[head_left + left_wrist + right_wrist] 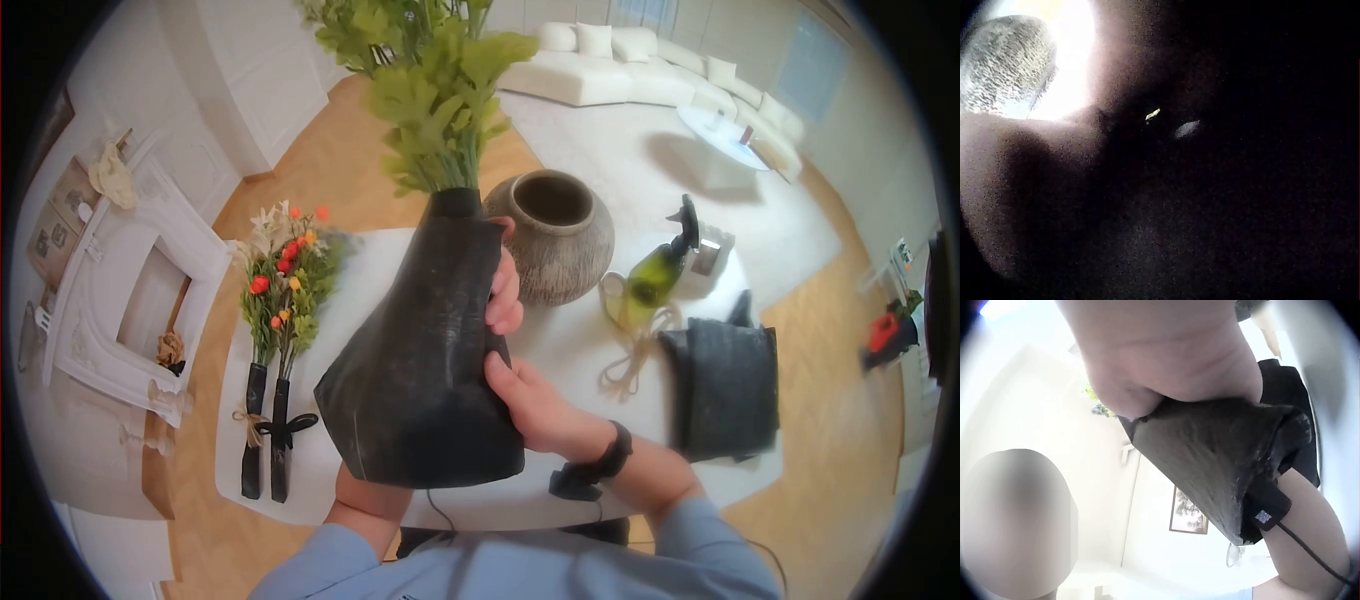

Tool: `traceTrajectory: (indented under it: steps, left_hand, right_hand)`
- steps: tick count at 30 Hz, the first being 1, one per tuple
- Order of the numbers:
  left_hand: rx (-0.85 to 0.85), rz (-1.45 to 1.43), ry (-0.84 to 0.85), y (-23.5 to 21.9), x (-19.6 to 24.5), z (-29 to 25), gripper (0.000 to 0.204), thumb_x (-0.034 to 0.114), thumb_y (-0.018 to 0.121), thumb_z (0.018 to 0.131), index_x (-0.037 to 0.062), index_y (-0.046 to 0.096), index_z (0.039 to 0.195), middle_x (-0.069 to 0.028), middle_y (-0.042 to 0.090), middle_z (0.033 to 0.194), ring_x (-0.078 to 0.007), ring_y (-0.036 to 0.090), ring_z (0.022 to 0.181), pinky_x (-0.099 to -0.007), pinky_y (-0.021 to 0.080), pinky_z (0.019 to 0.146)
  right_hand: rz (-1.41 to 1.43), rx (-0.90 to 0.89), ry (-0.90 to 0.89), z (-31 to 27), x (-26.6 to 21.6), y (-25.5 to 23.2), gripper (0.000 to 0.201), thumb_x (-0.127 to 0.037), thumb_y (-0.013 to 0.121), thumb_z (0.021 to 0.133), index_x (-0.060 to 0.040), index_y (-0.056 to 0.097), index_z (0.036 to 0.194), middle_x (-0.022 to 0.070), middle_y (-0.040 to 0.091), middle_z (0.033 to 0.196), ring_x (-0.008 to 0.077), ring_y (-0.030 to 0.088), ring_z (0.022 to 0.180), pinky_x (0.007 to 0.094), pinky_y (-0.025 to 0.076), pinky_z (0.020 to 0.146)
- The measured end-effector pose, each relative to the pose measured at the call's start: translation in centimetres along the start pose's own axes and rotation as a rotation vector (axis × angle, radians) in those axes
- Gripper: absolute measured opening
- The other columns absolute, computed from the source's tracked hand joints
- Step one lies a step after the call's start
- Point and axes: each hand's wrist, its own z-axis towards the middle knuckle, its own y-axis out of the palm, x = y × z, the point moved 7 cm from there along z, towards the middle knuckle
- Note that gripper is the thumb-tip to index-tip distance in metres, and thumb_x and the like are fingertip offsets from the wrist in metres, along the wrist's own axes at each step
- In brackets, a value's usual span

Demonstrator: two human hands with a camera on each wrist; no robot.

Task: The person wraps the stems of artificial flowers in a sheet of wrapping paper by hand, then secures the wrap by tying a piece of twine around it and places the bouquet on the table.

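A bouquet of green leafy stems point(440, 110) rises from a black wrapper point(415, 350) that flares wide toward my body in the head view. My left hand point(507, 290) reaches round behind the wrapper and grips it; only its curled fingers show at the right edge. Lower on that edge my right hand point(545, 405) holds the wrapper, thumb in front and the other fingers hidden behind. From the right wrist, the wrapper point(1204, 444) shows its open, folded lower end beside the left forearm point(1313, 519). The left wrist view is mostly dark, with the textured vase point(1010, 62) at its upper left.
Two slim black-wrapped bouquets point(285, 340) with bows lie at the table's left. Behind the wrapper stands the round vase point(555, 235). To the right are a green spray bottle point(650, 285), loose twine point(630, 365) and folded black sheets point(730, 390) on the white table point(570, 350).
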Motion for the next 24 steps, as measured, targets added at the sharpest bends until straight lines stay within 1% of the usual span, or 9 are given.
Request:
traceTrajectory:
  steps: [2,6,8,9,11,14,18,20,24]
  left_hand:
    - [-0.009,-0.078,-0.006,0.4,0.1,0.0,0.05,0.028,0.045,0.105,0.0056,0.04,0.15,-0.0141,0.061,0.101,-0.0286,0.059,0.075,-0.0416,0.046,0.064]
    - [0.017,-0.057,-0.027,0.4,0.5,0.0,0.051,0.028,0.043,0.106,0.0054,0.037,0.152,-0.0142,0.061,0.098,-0.0289,0.059,0.074,-0.0424,0.046,0.062]
    - [0.126,0.024,-0.06,0.0,0.7,0.0,0.045,0.028,0.049,0.104,0.0021,0.048,0.14,-0.013,0.061,0.09,-0.0262,0.06,0.068,-0.0414,0.046,0.058]
    - [0.128,0.022,-0.06,-0.7,0.8,-0.2,0.045,0.028,0.049,0.104,0.0021,0.048,0.14,-0.013,0.061,0.09,-0.0262,0.06,0.068,-0.0414,0.046,0.058]
    - [-0.01,-0.019,-0.044,-2.1,0.7,-1.1,0.056,0.027,0.045,0.105,0.002,0.031,0.153,-0.0132,0.054,0.103,-0.0257,0.054,0.085,-0.041,0.047,0.067]
    - [0.047,0.064,-0.021,-4.4,0.7,-1.9,0.057,0.028,0.047,0.104,0.0029,0.033,0.153,-0.0128,0.055,0.101,-0.0258,0.054,0.086,-0.0409,0.047,0.067]
    - [0.091,0.046,-0.031,-4.4,0.6,-1.8,0.057,0.028,0.048,0.104,0.0031,0.033,0.153,-0.0125,0.056,0.1,-0.0254,0.054,0.085,-0.0404,0.047,0.067]
    - [0.118,0.035,-0.037,-3.8,0.6,-1.3,0.056,0.028,0.048,0.104,0.0033,0.034,0.152,-0.0124,0.056,0.1,-0.025,0.054,0.084,-0.0401,0.047,0.067]
    - [0.169,0.008,-0.051,-2.3,0.2,-0.6,0.056,0.028,0.049,0.104,0.0035,0.035,0.152,-0.0121,0.057,0.099,-0.0246,0.054,0.083,-0.0396,0.047,0.067]
  right_hand:
    - [0.155,-0.038,0.043,-0.3,0.2,1.0,0.057,-0.05,0.042,0.106,0.0014,0.061,0.122,0.0056,0.069,0.11,0.0094,0.066,0.096,0.0262,0.055,0.082]
    - [0.187,-0.05,0.025,-0.1,0.4,1.0,0.059,-0.052,0.041,0.106,0.0009,0.059,0.124,0.0061,0.069,0.11,0.0099,0.065,0.097,0.026,0.054,0.084]
    - [0.036,-0.074,-0.021,0.3,0.2,0.6,0.057,-0.049,0.041,0.107,0.0015,0.058,0.126,0.0056,0.068,0.11,0.009,0.064,0.098,0.0254,0.053,0.085]
    - [0.038,-0.073,-0.019,0.2,0.2,0.6,0.057,-0.049,0.041,0.107,0.0015,0.058,0.126,0.0056,0.068,0.11,0.009,0.064,0.098,0.0254,0.053,0.085]
    - [-0.251,0.083,-0.252,-0.3,-2.4,0.7,0.051,-0.044,0.041,0.108,0.0022,0.059,0.123,0.0038,0.068,0.107,0.007,0.062,0.097,0.0245,0.052,0.084]
    - [-0.193,0.166,-0.253,0.0,-1.9,0.4,0.047,-0.039,0.041,0.109,0.0038,0.059,0.119,0.0028,0.068,0.103,0.006,0.061,0.092,0.0241,0.052,0.081]
    - [-0.156,0.155,-0.148,0.0,-1.1,-0.3,0.049,-0.04,0.041,0.109,0.0041,0.06,0.119,0.004,0.069,0.101,0.0073,0.063,0.089,0.0243,0.053,0.08]
    - [-0.032,0.048,-0.027,0.0,-0.4,0.0,0.055,-0.045,0.039,0.109,0.004,0.06,0.122,0.0073,0.071,0.103,0.0109,0.067,0.091,0.0257,0.054,0.083]
    - [0.087,0.016,-0.002,-0.6,-0.3,0.8,0.06,-0.049,0.035,0.108,0.0029,0.061,0.121,0.0102,0.071,0.108,0.014,0.069,0.096,0.0271,0.055,0.087]
